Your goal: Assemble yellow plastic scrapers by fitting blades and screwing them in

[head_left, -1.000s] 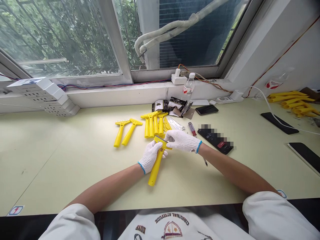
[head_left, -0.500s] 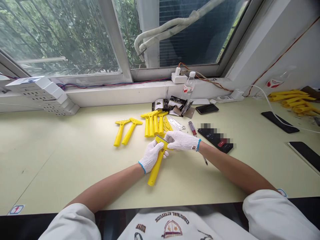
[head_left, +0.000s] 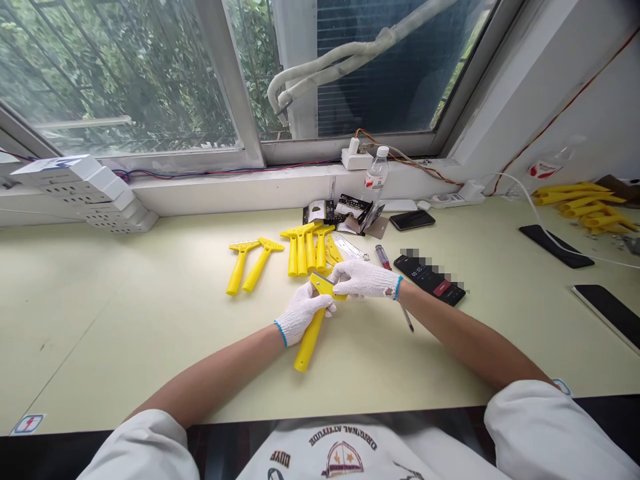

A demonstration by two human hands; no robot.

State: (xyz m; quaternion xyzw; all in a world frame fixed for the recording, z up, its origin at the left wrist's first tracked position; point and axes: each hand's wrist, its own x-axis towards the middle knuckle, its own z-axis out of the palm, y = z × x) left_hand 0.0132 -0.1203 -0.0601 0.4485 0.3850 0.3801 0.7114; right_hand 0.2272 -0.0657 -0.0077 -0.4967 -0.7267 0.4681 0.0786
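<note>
My left hand point(head_left: 300, 316), in a white knitted glove with a blue cuff, is wrapped round a yellow scraper point(head_left: 310, 340) just under its head. The scraper's handle slants down toward the table's front edge, and a metal strip shows along the top of its head. My right hand point(head_left: 365, 279), gloved too, pinches the right side of the head. Behind my hands lie several yellow scrapers point(head_left: 301, 250), with two more point(head_left: 260, 262) to their left. Thin metal blades point(head_left: 350, 247) lie beside the group.
A screwdriver point(head_left: 384, 257) lies partly under my right wrist. A lit phone point(head_left: 430, 279) and a dark phone point(head_left: 412, 220) are on the right. Black packaging point(head_left: 353, 208) and a bottle point(head_left: 376, 177) stand behind. White boxes point(head_left: 95, 193) are at the back left, yellow parts point(head_left: 583, 200) far right.
My left thumb has shifted down off the scraper's head to the neck, uncovering more of the head and a screw. Both hands stay in nearly the same place.
</note>
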